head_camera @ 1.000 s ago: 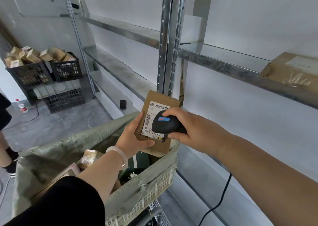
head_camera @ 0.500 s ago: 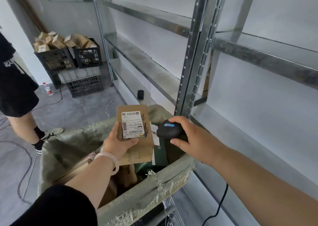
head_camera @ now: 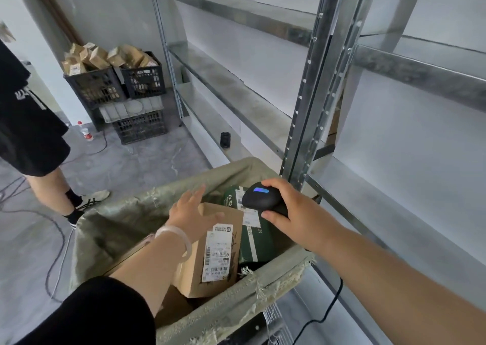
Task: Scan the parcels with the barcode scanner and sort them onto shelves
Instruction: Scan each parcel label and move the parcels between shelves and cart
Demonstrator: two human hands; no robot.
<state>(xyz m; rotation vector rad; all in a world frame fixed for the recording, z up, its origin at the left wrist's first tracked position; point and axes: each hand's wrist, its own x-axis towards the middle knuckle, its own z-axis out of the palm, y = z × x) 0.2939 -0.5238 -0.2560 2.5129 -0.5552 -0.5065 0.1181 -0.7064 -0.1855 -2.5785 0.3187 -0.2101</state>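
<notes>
Right hand (head_camera: 297, 219) has its grip round the scanner (head_camera: 259, 198); left hand (head_camera: 192, 213) is released, fingers spread over the brown parcel (head_camera: 218, 268) lying in the cart (head_camera: 118, 226). Picking step, I reckon: next, grab it label-up.

the scanner (head_camera: 259, 200) is matte black with a glowing blue strip on top. the cardboard parcel (head_camera: 223, 221) is plain tan, its label (head_camera: 218, 252) white with black barcodes. a dark green parcel (head_camera: 256, 242) carries white stripes and lettering. the sack (head_camera: 118, 221) is faded olive weave, the shelves (head_camera: 231, 92) mottled silver-grey, the crates (head_camera: 96, 88) black lattice, the floor (head_camera: 147, 171) grey, veined like marble.
</notes>
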